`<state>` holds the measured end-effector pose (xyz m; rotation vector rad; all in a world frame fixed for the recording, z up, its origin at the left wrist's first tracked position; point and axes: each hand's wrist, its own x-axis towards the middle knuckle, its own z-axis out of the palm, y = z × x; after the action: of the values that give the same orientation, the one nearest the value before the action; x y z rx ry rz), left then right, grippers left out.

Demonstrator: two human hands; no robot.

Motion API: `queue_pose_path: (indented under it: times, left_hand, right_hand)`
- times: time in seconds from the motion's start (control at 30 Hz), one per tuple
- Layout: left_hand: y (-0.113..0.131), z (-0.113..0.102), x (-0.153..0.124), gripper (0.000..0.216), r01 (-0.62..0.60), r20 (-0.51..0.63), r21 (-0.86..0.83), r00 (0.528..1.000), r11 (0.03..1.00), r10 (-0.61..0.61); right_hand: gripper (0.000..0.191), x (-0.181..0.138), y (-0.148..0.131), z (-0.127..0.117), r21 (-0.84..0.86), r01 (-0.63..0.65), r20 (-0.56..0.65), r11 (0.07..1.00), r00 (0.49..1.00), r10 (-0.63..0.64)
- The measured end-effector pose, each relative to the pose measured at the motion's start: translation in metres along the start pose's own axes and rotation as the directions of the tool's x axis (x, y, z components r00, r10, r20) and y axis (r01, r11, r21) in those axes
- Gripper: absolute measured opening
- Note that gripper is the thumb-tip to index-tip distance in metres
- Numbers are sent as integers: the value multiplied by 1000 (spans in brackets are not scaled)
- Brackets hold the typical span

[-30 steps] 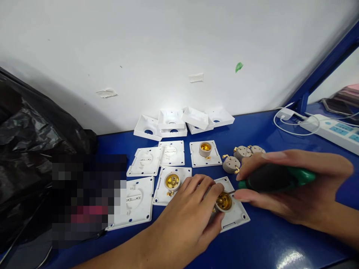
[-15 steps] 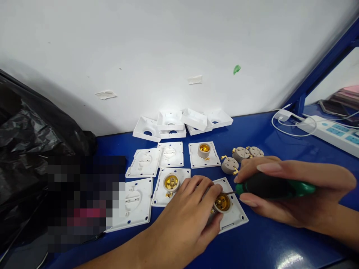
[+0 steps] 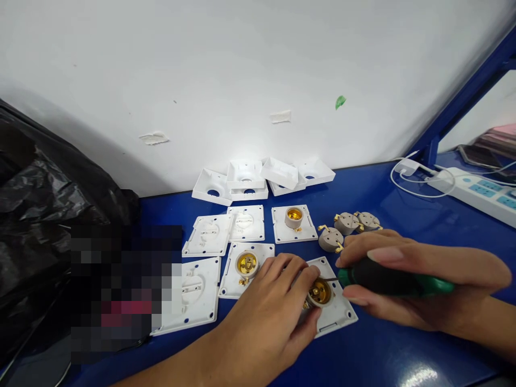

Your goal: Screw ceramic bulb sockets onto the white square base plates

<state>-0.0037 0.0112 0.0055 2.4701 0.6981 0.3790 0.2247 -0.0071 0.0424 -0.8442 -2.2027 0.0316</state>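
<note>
My left hand (image 3: 274,312) grips a brass-lined lamp socket (image 3: 320,292) that sits on a white square plate (image 3: 341,312) near the front of the blue table (image 3: 387,204). Its fingers curl round the socket's left side. My right hand (image 3: 419,290) is closed on a screwdriver with a black and green handle (image 3: 387,280). The thin shaft points left and its tip meets the socket's rim.
More white plates (image 3: 209,235) lie to the left, two with brass sockets (image 3: 246,263) fitted. White covers (image 3: 245,174) are piled by the wall. Three loose beige socket bases (image 3: 331,238) lie behind my right hand. A power strip (image 3: 475,191) lies far right, a black bag (image 3: 44,204) left.
Both hands stay on the socket and screwdriver. My right hand has lowered slightly and its fingers have shifted round the handle, as in turning it.
</note>
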Motion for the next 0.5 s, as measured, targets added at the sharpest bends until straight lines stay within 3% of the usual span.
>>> queue_pose_path:
  times: [0.3, 0.37, 0.5]
  left_hand:
    - [1, -2, 2, 31, 8, 8, -7, 1000, 1000, -8]
    - [1, -1, 1, 32, 7, -2, -5, 1000, 1000, -7]
    - [1, 0, 2, 31, 4, -1, -2, 1000, 1000, -4]
  right_hand:
    - [6, -1, -7, -21, -103, 43, 223, 994, 975, -19]
    - [1, 0, -9, -24, -111, 30, 228, 993, 974, -4]
    - [13, 1, -4, -16, -62, 12, 160, 998, 987, -2]
